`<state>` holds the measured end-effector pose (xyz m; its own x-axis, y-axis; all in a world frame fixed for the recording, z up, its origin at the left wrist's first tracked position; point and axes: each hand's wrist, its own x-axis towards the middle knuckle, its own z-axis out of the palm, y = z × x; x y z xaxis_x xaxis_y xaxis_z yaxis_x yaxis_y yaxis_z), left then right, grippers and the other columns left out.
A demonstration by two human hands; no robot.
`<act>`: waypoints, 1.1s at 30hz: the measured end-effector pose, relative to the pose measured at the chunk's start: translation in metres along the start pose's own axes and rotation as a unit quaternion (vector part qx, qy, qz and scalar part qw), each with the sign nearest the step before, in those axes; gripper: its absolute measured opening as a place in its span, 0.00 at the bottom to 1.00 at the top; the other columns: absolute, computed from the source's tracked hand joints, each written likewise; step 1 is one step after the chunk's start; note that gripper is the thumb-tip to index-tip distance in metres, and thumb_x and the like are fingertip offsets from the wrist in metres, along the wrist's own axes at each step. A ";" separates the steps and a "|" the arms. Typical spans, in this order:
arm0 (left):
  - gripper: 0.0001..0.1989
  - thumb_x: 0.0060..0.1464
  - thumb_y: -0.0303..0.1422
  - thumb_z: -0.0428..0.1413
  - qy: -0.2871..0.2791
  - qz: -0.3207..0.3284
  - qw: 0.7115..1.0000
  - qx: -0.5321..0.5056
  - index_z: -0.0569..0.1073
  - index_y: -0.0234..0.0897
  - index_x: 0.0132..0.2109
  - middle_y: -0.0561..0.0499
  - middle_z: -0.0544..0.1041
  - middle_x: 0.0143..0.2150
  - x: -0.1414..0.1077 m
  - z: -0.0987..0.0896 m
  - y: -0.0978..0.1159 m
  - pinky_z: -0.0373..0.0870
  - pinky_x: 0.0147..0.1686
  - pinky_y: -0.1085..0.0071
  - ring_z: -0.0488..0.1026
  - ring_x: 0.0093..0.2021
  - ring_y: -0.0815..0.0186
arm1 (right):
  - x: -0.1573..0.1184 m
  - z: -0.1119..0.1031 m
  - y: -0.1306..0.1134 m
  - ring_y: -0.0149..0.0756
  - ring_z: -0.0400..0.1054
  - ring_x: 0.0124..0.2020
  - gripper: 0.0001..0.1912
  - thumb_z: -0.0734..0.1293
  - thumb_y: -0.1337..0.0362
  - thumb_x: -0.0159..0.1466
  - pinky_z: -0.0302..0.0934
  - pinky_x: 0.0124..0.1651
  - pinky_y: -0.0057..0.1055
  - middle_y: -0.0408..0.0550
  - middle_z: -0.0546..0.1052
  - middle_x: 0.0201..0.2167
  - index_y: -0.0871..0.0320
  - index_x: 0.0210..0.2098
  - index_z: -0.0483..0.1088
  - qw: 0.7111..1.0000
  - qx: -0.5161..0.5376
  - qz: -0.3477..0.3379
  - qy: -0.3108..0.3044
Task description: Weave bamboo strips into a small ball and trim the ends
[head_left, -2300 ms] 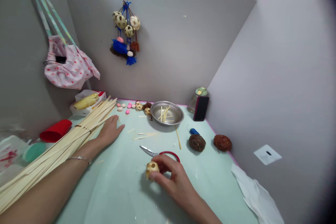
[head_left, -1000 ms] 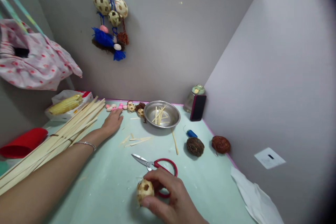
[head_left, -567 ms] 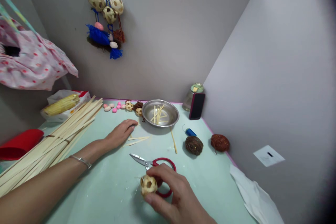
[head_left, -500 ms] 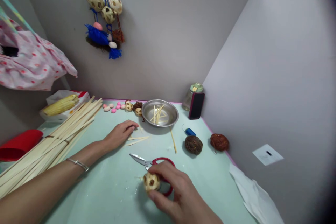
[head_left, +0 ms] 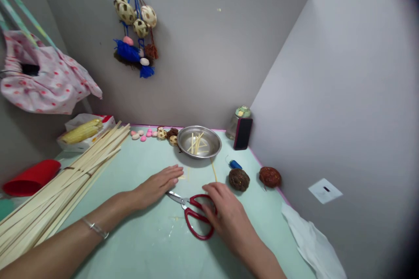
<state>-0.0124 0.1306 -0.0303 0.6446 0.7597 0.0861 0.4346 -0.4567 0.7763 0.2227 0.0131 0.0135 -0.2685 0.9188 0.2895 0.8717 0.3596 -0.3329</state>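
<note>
My left hand (head_left: 160,185) lies flat on the table, fingers stretched forward over pale thin strips (head_left: 181,177) that it partly covers. Just past its wrist side, the tip of a pair of red-handled scissors (head_left: 198,216) touches or passes close by the hand. Above the handles hovers or rests my right hand (head_left: 229,216), thumb and forefinger apart; whether it grips the scissors I cannot tell. No woven ball shows in it, though its palm is hidden. One long strip (head_left: 213,169) runs from the bowl toward its fingertips.
A steel bowl (head_left: 199,130) holds water and strips. Left lie long bamboo strips (head_left: 75,183) and a red cup (head_left: 32,178). Pebbles and small woven balls (head_left: 162,134) line the back. Right are yarn balls (head_left: 238,180), blue thread (head_left: 235,164) and a phone (head_left: 242,134).
My right hand has moved up and away from the front, and the small woven ball it held is out of sight. My left hand has come closer, onto the loose strips.
</note>
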 end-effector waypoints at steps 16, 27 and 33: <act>0.38 0.61 0.53 0.40 0.218 -0.227 0.949 0.030 0.61 0.30 0.67 0.40 0.56 0.72 -0.093 -0.021 -0.016 0.41 0.70 0.53 0.47 0.72 0.53 | -0.007 -0.016 -0.023 0.38 0.69 0.36 0.18 0.63 0.76 0.57 0.64 0.39 0.33 0.47 0.72 0.40 0.55 0.45 0.69 0.983 0.070 0.031 -0.166; 0.30 0.66 0.45 0.39 0.055 -0.048 0.993 0.094 0.57 0.34 0.69 0.43 0.57 0.72 0.006 0.019 0.014 0.45 0.70 0.58 0.49 0.72 0.59 | 0.003 -0.035 -0.003 0.38 0.71 0.44 0.16 0.65 0.66 0.62 0.64 0.51 0.36 0.47 0.76 0.45 0.53 0.50 0.69 0.898 0.417 0.139 0.029; 0.27 0.67 0.42 0.42 -0.035 0.016 0.995 0.096 0.60 0.35 0.68 0.42 0.56 0.72 -0.002 0.043 0.042 0.45 0.69 0.53 0.48 0.72 0.57 | 0.003 -0.031 0.000 0.41 0.72 0.46 0.15 0.67 0.62 0.62 0.65 0.51 0.37 0.49 0.77 0.45 0.54 0.48 0.70 0.880 0.443 0.156 0.073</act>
<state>0.0319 0.0899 -0.0252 0.6991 0.7125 0.0598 0.5215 -0.5653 0.6392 0.2347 0.0110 0.0424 0.0385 0.9878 0.1510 0.2145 0.1394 -0.9667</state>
